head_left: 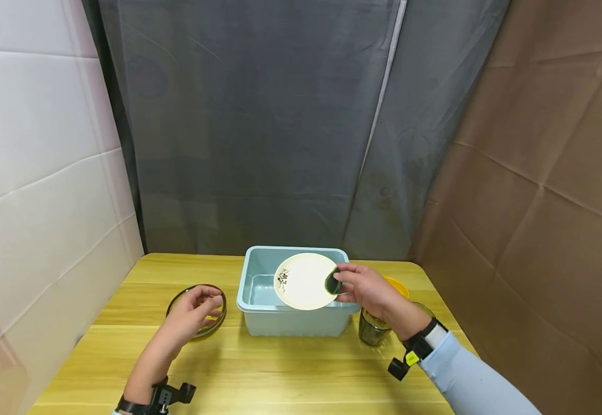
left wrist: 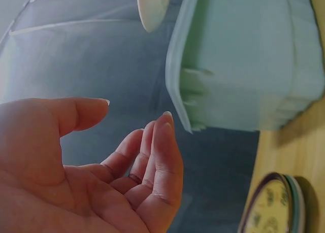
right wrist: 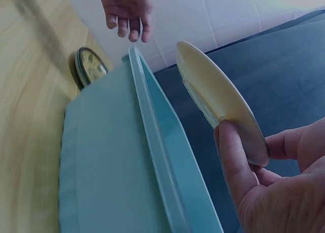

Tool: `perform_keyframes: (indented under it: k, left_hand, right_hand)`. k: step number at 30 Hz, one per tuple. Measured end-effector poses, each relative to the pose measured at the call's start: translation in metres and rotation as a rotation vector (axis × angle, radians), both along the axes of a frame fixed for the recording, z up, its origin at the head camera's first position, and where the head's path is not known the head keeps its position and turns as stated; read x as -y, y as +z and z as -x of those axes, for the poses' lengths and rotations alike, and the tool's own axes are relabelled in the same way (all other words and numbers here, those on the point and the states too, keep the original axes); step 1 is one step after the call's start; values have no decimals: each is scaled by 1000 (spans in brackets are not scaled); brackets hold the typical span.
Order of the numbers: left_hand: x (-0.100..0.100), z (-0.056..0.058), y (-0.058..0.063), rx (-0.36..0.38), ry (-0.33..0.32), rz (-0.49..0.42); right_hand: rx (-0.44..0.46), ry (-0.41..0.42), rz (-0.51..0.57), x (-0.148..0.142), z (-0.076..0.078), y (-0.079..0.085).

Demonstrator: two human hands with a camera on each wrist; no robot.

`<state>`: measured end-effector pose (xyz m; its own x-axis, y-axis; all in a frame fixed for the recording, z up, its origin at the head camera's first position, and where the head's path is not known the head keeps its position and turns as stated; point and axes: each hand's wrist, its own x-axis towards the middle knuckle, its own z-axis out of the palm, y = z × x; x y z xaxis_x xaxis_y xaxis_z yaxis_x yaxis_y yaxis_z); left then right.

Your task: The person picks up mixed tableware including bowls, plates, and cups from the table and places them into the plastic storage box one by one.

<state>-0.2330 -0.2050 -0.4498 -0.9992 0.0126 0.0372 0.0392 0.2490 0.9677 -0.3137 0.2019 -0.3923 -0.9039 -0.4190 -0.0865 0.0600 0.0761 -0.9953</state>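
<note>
My right hand [head_left: 365, 288] pinches a round cream plate [head_left: 303, 281] by its right edge, thumb on one face and fingers on the other. Dark flowers mark the plate's left side, and a dark green patch lies by the hand. The plate is tilted above the light blue plastic tub [head_left: 296, 324], in front of its opening. Nothing is in my left hand [head_left: 194, 314]; its fingers are loosely bent, with a gap between thumb and fingertips. Below that hand lie dark-rimmed plates [left wrist: 271, 205], stacked, with a yellow patterned face, partly hidden in the head view.
Behind my right wrist, a dark glass cup [head_left: 372, 331] and a yellow item [head_left: 398, 287] stand partly covered right of the tub. Everything rests on a wooden table [head_left: 270, 374]. Grey cloth [head_left: 259, 144] hangs behind, with white and brown cloth at the sides.
</note>
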Motion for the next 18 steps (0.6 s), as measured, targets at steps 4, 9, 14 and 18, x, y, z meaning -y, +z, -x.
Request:
perform_keyframes:
  k: [4, 9, 14, 18]
  left_hand:
    - [5, 1, -11, 21, -14, -14]
    - [10, 0, -17, 65, -42, -96]
    - [12, -2, -18, 101, -48, -125]
    - [11, -2, -21, 116, -44, -141]
  right_hand:
    - [-11, -19, -66, 2, 19, 6]
    - [-7, -47, -172, 8, 48, 10]
    - [15, -4, -244, 17, 72, 13]
    - [20, 51, -286, 28, 86, 11]
